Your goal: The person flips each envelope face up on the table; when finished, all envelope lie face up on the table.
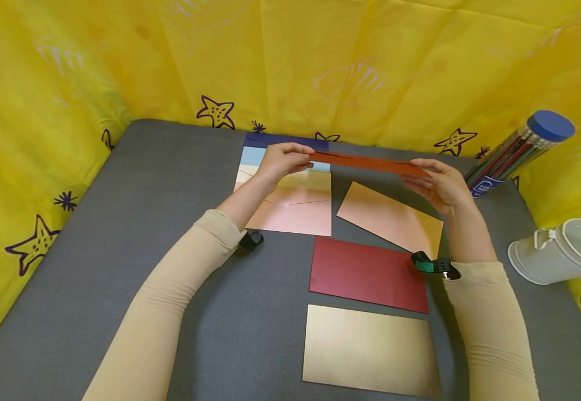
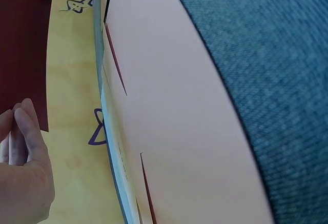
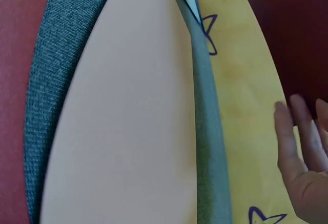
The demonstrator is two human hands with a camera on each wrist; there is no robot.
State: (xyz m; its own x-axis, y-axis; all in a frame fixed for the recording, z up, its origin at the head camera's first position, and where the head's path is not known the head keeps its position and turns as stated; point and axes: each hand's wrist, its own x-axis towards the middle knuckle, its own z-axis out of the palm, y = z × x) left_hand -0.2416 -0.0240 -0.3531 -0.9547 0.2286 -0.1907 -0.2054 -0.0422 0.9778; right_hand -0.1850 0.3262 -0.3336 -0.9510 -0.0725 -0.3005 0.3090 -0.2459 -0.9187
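Above the table, an orange-red envelope (image 1: 365, 162) is stretched between both hands, seen nearly edge-on in the head view. My left hand (image 1: 282, 161) pinches its left end between thumb and fingers; the right hand (image 1: 440, 186) holds the other end. In the left wrist view the envelope (image 2: 23, 49) looks dark red, with the left hand (image 2: 25, 183) at its lower end. The right wrist view shows the right hand (image 3: 307, 167) against it. Below lies an overlapped row of envelopes, including pink (image 1: 290, 218), light blue (image 1: 253, 156) and dark blue (image 1: 285, 140) ones.
Right of the row lie a peach envelope (image 1: 390, 214), a red envelope (image 1: 367, 273) and a gold envelope (image 1: 370, 351). A blue-lidded tube of pencils (image 1: 516, 147) leans at the back right, near a white cup (image 1: 546, 253). Yellow cloth (image 1: 290, 55) surrounds the grey table (image 1: 120, 223).
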